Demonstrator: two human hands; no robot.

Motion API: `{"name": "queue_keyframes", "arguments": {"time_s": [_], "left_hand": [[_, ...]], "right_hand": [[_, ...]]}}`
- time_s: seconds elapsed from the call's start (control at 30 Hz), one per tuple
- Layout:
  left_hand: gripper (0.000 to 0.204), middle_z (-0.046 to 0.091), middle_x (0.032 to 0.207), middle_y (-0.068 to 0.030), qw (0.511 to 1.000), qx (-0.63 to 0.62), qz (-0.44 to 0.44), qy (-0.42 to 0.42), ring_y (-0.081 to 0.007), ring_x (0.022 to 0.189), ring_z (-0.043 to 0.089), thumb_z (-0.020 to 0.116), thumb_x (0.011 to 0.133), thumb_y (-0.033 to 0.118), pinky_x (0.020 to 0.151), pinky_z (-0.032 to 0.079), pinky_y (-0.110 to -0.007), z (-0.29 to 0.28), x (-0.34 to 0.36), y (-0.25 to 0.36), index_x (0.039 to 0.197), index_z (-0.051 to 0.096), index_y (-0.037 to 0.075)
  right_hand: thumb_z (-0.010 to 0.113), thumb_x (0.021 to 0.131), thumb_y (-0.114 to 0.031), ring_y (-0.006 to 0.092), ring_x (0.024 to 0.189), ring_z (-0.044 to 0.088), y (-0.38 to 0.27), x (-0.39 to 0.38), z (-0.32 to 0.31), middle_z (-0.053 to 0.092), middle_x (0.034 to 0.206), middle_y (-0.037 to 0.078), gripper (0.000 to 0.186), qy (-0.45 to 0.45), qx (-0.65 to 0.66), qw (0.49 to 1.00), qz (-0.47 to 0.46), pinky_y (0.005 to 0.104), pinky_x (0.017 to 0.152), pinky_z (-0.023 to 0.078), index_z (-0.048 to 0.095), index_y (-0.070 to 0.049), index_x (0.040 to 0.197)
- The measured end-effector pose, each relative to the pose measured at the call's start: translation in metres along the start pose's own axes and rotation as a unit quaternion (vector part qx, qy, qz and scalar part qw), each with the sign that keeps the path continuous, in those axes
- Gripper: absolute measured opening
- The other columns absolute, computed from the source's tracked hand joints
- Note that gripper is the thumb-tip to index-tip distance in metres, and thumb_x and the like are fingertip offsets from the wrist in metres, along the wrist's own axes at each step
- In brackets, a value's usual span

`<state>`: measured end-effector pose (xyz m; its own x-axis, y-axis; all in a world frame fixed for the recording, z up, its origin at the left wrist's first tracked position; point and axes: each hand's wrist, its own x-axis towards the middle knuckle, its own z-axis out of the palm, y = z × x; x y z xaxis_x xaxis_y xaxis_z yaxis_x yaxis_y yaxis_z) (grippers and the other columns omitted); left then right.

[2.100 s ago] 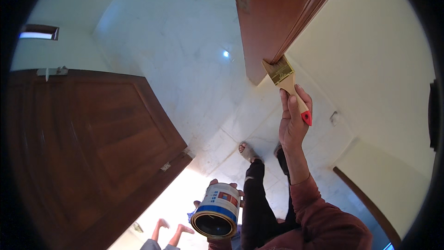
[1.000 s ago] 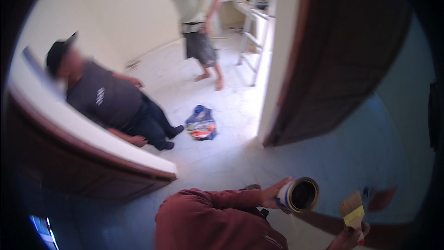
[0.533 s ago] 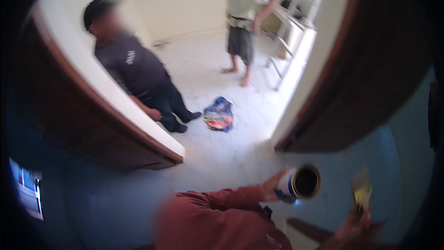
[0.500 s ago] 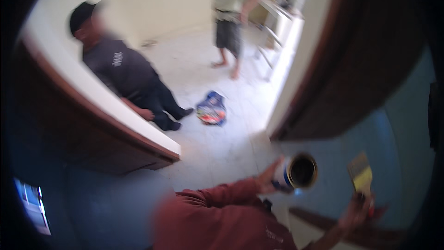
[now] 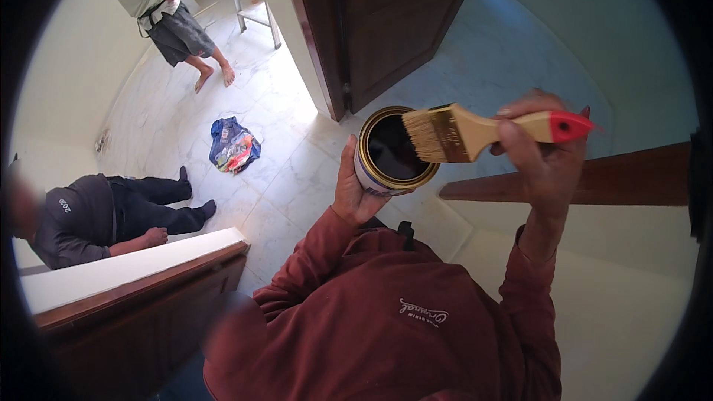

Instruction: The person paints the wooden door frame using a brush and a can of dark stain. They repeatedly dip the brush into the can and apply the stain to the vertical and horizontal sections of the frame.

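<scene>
My left hand [image 5: 350,191] is wrapped round the side of an open can [image 5: 365,171] with a gold rim and dark liquid inside. A wide paintbrush [image 5: 477,134] is gripped in my right hand [image 5: 548,171]; its handle is pale wood with a red end. The brush lies roughly level, its light bristles pointing left over the right part of the can's mouth. Whether the bristles touch the rim or the liquid, I cannot tell. The bristles look dry and pale.
A dark wooden door [image 5: 405,22] stands ajar ahead. To the right runs a brown wooden ledge [image 5: 616,180]. A crumpled printed bag [image 5: 234,146] lies on the tiled floor. Two people, one in dark clothes [image 5: 82,215], are at the left, near a stepladder [image 5: 252,4].
My view has swung to the right. The brush, held upright apart from the can before, is now tilted level with its bristles over the can's opening.
</scene>
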<state>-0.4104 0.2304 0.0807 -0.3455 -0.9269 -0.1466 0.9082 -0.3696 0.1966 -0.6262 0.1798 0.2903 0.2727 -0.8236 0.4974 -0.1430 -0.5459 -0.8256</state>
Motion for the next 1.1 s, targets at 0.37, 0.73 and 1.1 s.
{"name": "queue_keyframes", "arguments": {"time_s": [0.37,0.73,1.1], "left_hand": [[0.073,0.062,0.143,-0.0134,0.999,0.005,-0.034,0.014,-0.0304,0.129,0.062,0.044,0.103,0.069,0.111,0.05,-0.053,0.014,0.001,-0.014,0.146,0.056,0.011],[0.064,0.064,0.132,-0.0122,0.979,0.175,-0.1,-0.029,-0.0309,0.11,0.068,0.042,0.104,0.06,0.085,0.059,-0.049,0.021,0.01,-0.003,0.143,0.052,0.01],[0.073,0.068,0.123,-0.0195,0.908,0.346,-0.163,-0.171,-0.0402,0.11,0.067,0.052,0.1,0.063,0.087,0.058,-0.059,0.034,0.052,-0.024,0.135,0.059,-0.001]], "right_hand": [[0.078,0.091,-0.013,0.0096,0.064,0.062,0.002,-0.006,0.018,0.068,0.077,0.005,0.015,-0.088,-0.13,0.985,0.065,0.028,0.06,0.051,0.068,-0.002,0.089],[0.075,0.095,-0.02,0.0149,0.071,0.068,-0.014,-0.053,0.012,0.069,0.083,0.007,0.019,0.062,-0.152,0.986,0.036,0.0322,0.067,0.055,0.068,-0.003,0.095],[0.068,0.103,-0.022,0.0226,0.084,0.074,0.056,-0.167,0.008,0.073,0.096,0.012,0.021,0.435,0.284,0.839,0.164,0.0352,0.072,0.061,0.063,-0.004,0.113]]}}
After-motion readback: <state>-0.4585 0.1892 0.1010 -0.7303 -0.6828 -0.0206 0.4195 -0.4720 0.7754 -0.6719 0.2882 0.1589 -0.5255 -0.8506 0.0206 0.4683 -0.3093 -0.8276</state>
